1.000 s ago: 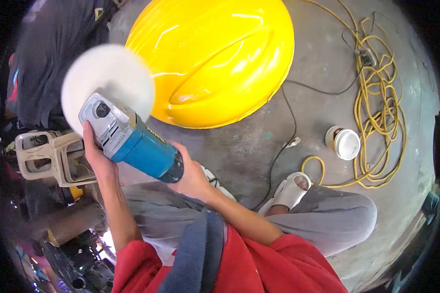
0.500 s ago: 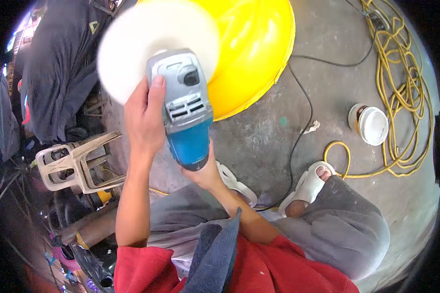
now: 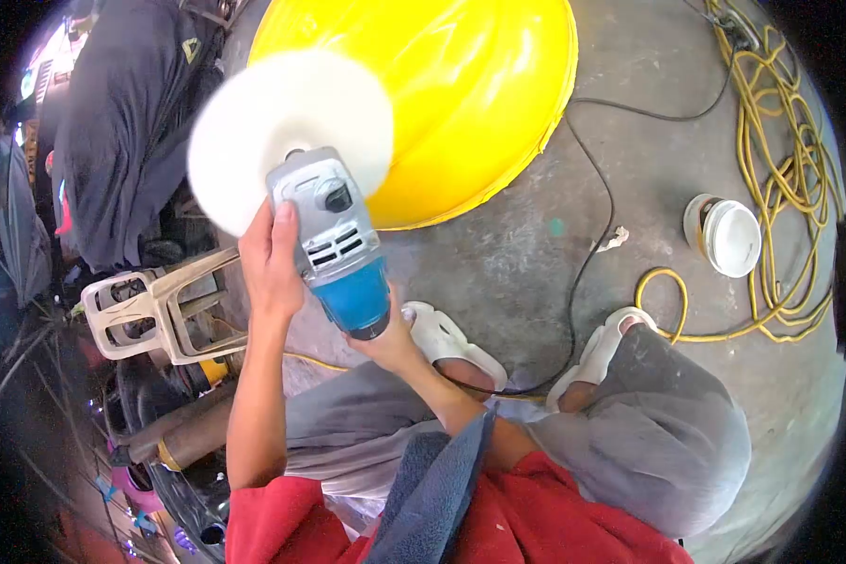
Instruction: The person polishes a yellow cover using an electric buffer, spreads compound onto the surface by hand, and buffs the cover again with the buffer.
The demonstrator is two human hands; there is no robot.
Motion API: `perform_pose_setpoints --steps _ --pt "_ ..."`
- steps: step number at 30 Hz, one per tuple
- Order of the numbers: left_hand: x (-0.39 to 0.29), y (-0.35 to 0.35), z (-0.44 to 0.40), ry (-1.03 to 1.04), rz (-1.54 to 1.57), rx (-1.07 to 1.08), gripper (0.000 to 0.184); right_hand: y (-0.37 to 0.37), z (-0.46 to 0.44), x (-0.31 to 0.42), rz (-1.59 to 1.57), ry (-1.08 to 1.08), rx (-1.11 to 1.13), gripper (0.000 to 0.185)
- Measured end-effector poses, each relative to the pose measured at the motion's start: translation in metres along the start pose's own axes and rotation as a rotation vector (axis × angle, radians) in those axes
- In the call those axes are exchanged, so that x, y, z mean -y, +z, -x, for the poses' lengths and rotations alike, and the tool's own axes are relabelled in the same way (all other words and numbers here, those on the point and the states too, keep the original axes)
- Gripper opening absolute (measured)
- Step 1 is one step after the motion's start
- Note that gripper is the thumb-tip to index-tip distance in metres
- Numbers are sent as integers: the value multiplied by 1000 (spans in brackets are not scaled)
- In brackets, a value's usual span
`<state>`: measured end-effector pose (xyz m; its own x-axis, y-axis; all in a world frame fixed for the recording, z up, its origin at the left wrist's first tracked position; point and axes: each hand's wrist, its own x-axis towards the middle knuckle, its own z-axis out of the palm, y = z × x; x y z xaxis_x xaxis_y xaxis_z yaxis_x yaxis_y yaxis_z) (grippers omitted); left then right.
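Note:
A blue and silver power polisher (image 3: 334, 216) is held between my two hands. My left hand (image 3: 273, 258) grips the side of its metal head, thumb resting on top. Around the rear of the blue body, my right hand (image 3: 390, 340) is closed, partly hidden beneath it. The round white buffing pad (image 3: 287, 117) at the front is blurred, as if spinning. Behind it lies a large, glossy yellow curved panel (image 3: 470, 113). The pad overlaps the panel's left part in view; whether they touch I cannot tell.
A beige plastic stool (image 3: 164, 320) lies on its side at left, near dark-covered items (image 3: 122, 122). To the right are a white tub (image 3: 731, 240) and a coiled yellow cord (image 3: 771, 169). A black cable (image 3: 597, 273) crosses the floor by my feet.
The polisher and both hands have come back toward me and slightly left, so more of the yellow panel shows. The grip is the same.

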<state>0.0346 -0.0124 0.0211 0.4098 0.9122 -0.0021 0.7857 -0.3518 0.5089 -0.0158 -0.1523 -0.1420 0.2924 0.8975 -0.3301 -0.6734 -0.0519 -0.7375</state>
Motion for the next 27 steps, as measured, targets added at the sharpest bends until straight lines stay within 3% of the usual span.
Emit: perform_pose_setpoints --steps 6,8,15,21,23,27 --pt "-15 7 -9 34 -51 7 39 -11 -15 6 0 -5 33 96" --pt "-40 22 -23 156 -93 8 39 -18 -25 10 -70 -66 -1 89" --pt "-84 48 -45 230 -204 70 41 -39 -42 37 -171 -51 -3 80" --pt "-48 22 -21 172 -194 -37 41 -21 -16 21 -143 -15 36 87" --pt "-30 9 -13 58 -187 -43 41 -16 -9 18 -97 15 94 95" --pt "-21 1 -11 5 -130 -47 44 -17 -1 26 -155 76 108 92"
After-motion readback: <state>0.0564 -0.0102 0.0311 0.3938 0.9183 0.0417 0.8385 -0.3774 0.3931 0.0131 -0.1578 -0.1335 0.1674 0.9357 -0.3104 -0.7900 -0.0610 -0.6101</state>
